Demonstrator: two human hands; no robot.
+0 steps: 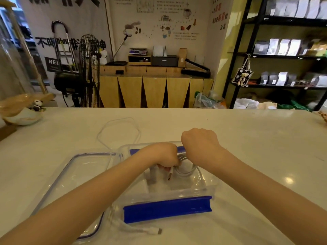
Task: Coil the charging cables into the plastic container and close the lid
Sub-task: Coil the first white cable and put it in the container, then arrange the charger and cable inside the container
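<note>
Gripping coiled white cable (185, 171) over container (208, 188), left hand (166, 155), right hand (200, 142), fingers clamped.

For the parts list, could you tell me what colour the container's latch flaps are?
Blue: the near latch flap shows best in the head view.

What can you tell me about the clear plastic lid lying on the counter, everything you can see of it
The lid is a clear plastic rectangle with rounded corners and a thin dark blue seal line running inside its rim. It lies flat on the white counter, off the container and directly beside its left wall. The left forearm passes above its near part. A white cable runs by its near right corner; whether they touch is unclear.
</note>
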